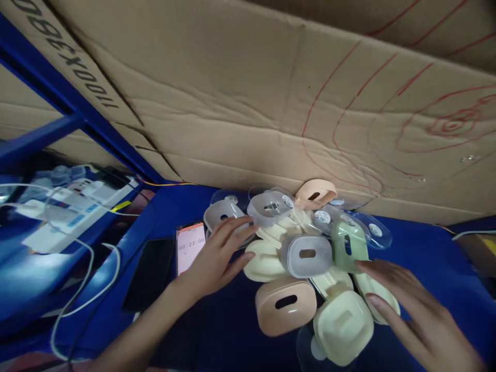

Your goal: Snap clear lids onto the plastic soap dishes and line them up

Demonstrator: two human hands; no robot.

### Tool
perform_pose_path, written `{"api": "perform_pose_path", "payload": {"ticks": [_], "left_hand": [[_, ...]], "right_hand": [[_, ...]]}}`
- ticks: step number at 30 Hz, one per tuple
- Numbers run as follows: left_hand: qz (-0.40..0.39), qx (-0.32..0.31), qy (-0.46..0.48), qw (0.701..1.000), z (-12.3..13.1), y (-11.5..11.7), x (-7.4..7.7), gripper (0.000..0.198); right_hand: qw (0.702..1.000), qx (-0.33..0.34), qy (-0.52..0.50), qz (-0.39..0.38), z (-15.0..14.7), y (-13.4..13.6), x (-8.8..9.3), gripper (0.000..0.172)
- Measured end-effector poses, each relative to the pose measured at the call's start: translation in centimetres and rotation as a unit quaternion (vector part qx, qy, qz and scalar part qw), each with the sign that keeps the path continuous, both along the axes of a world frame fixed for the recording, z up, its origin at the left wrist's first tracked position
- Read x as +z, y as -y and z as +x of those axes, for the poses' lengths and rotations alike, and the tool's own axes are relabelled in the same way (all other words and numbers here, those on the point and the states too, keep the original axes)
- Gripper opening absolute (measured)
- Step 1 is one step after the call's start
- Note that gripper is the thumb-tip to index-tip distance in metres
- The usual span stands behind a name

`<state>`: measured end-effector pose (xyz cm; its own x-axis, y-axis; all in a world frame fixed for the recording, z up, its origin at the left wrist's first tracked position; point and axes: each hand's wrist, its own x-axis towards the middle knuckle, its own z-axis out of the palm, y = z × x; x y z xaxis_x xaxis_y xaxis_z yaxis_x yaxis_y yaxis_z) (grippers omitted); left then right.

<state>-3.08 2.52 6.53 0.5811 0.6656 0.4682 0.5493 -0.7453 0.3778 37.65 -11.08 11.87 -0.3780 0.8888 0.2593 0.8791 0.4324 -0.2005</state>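
Observation:
Fingers apart and holding nothing, my left hand (222, 253) hovers by a grey oval plastic shell (225, 214) at the pile's left side. My right hand (416, 310) is also open; its fingertips are close to a green slotted shell (351, 248), and I cannot tell if they touch. Between the hands lie a grey-lavender slotted shell (308, 256), an orange slotted shell (285, 308) and cream oval pieces, one at the front (343, 328). Clear lids with round stickers, such as one lid (375, 230), lie among them. Another orange shell (315, 194) rests at the back.
A phone showing a timer (189, 245) and a dark flat device (149, 274) lie left on the blue table (170, 201). Farther left are a white power strip (77, 217) and loose cables (93, 263). A tall cardboard wall (232, 103) stands behind the pile.

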Motion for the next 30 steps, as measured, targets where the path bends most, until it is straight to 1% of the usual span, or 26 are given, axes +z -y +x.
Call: {"api": "perform_pose_path", "payload": {"ticks": [3, 5, 6, 8, 11, 13, 15, 16, 18, 21, 23, 25, 27, 30], "left_hand": [[0.027, 0.022, -0.032, 0.999, -0.8, -0.2, 1.7, 0.044], [0.038, 0.036, -0.071, 0.996, -1.4, 0.1, 2.1, 0.041], [0.037, 0.046, -0.091, 0.994, -1.8, 0.4, 2.0, 0.041], [0.030, 0.088, -0.124, 0.988, -2.5, 1.1, 1.1, 0.043], [0.017, 0.161, -0.152, 0.975, -3.6, 1.6, -1.0, 0.045], [-0.003, 0.170, -0.145, 0.975, -4.3, 1.3, -2.3, 0.039], [-0.023, 0.153, -0.103, 0.983, -4.8, 0.8, -2.9, 0.032], [-0.026, 0.146, -0.070, 0.986, -4.9, 0.5, -3.0, 0.030], [-0.026, 0.143, 0.005, 0.989, -4.8, 0.3, -2.5, 0.029], [-0.030, 0.157, 0.095, 0.983, -3.9, 0.5, -1.4, 0.031], [-0.033, 0.157, 0.099, 0.982, -2.9, 0.5, -1.0, 0.030], [-0.025, 0.143, 0.069, 0.987, -2.0, 0.4, -1.0, 0.028], [-0.018, 0.123, 0.042, 0.991, -1.3, 0.0, -1.5, 0.029], [-0.023, 0.113, 0.029, 0.993, -0.7, -0.1, -2.5, 0.040]], "right_hand": [[0.998, -0.004, -0.040, 0.046, -1.0, 3.4, -3.5, 0.046], [0.995, -0.013, -0.054, 0.086, -2.5, 5.8, -6.1, 0.042], [0.993, -0.019, -0.057, 0.102, -3.2, 6.9, -7.3, 0.040], [0.990, -0.028, -0.063, 0.123, -4.7, 8.7, -9.4, 0.037], [0.986, -0.043, -0.076, 0.143, -6.1, 10.3, -11.9, 0.035], [0.986, -0.047, -0.071, 0.143, -6.7, 10.4, -13.0, 0.035], [0.988, -0.047, -0.058, 0.134, -7.1, 10.1, -13.6, 0.036], [0.990, -0.048, -0.050, 0.126, -7.3, 9.9, -13.7, 0.037], [0.992, -0.052, -0.043, 0.109, -7.6, 9.5, -13.8, 0.040], [0.992, -0.064, -0.051, 0.097, -8.2, 9.1, -13.5, 0.042], [0.990, -0.080, -0.062, 0.098, -8.8, 8.9, -13.4, 0.041], [0.987, -0.100, -0.074, 0.099, -9.6, 8.7, -13.4, 0.040], [0.985, -0.113, -0.087, 0.094, -10.5, 8.6, -13.4, 0.040], [0.984, -0.114, -0.102, 0.088, -11.1, 8.9, -13.5, 0.042]]}}
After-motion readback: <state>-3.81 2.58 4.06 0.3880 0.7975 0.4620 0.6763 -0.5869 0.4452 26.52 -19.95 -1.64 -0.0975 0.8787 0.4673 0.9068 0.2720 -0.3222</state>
